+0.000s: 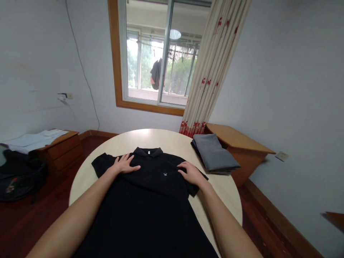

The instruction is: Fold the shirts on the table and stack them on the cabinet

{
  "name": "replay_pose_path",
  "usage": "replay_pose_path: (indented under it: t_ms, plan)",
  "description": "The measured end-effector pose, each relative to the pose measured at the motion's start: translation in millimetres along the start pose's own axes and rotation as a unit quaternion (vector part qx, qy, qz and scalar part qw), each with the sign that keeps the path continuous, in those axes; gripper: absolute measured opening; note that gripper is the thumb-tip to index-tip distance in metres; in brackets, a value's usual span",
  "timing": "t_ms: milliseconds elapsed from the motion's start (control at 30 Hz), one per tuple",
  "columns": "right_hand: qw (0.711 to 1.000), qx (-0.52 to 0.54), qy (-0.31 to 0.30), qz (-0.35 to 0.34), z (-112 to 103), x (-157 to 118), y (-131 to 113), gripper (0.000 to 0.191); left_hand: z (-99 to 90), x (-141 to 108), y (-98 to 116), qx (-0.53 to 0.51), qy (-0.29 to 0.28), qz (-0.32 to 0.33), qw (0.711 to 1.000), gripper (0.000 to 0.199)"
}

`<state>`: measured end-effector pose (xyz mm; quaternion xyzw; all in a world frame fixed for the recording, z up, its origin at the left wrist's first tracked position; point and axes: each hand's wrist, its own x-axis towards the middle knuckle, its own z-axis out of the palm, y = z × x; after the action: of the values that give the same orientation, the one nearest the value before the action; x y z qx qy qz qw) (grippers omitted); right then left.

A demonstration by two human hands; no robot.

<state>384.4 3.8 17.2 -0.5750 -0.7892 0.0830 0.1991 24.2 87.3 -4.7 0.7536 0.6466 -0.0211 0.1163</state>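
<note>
A black polo shirt point(150, 200) lies spread front side up, its collar toward the far side of a round pale table point(172, 138). A small light logo shows on its chest, and a white tag sits inside the collar. My left hand point(125, 165) rests flat on the shirt near the left shoulder, thumb spread from the fingers. On the opposite side, my right hand point(191, 173) touches the shirt near the right sleeve, fingers apart and slightly bent. Neither hand grips the cloth. The shirt's lower part runs out of view at the bottom.
Folded grey and dark clothes point(215, 154) are stacked at the table's right edge. Behind them stands a wooden desk point(236, 138) by a curtain point(212, 71). At left are a drawer cabinet point(64, 154) with papers on top and a black bag point(20, 175) on the floor.
</note>
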Motion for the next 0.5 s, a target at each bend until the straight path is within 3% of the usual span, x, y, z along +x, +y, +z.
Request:
replay_pose_path:
  t_ms: [67, 167, 233, 367, 500]
  plan:
    - [1.000, 0.005, -0.013, 0.010, -0.2, 0.4, -0.2, 0.028, -4.6, -4.9, -2.7, 0.013, -0.035, -0.013, 0.999, 0.111]
    - [0.999, -0.008, -0.024, 0.047, -3.1, 1.2, -0.2, 0.024, -12.3, -10.7, -7.3, 0.019, -0.059, -0.010, 0.998, 0.106]
    - [0.998, -0.018, -0.025, 0.063, -5.0, 1.6, 0.2, 0.026, -16.7, -11.1, -10.5, 0.001, -0.026, -0.011, 1.000, 0.095]
    - [0.997, -0.017, -0.040, 0.064, -6.4, 0.9, 0.1, 0.032, -21.8, -4.3, -12.6, -0.082, 0.103, -0.023, 0.991, 0.068]
    - [0.995, 0.001, -0.079, 0.053, -6.2, -0.6, -2.4, 0.034, -18.9, 0.0, -5.1, -0.109, 0.115, 0.004, 0.987, 0.060]
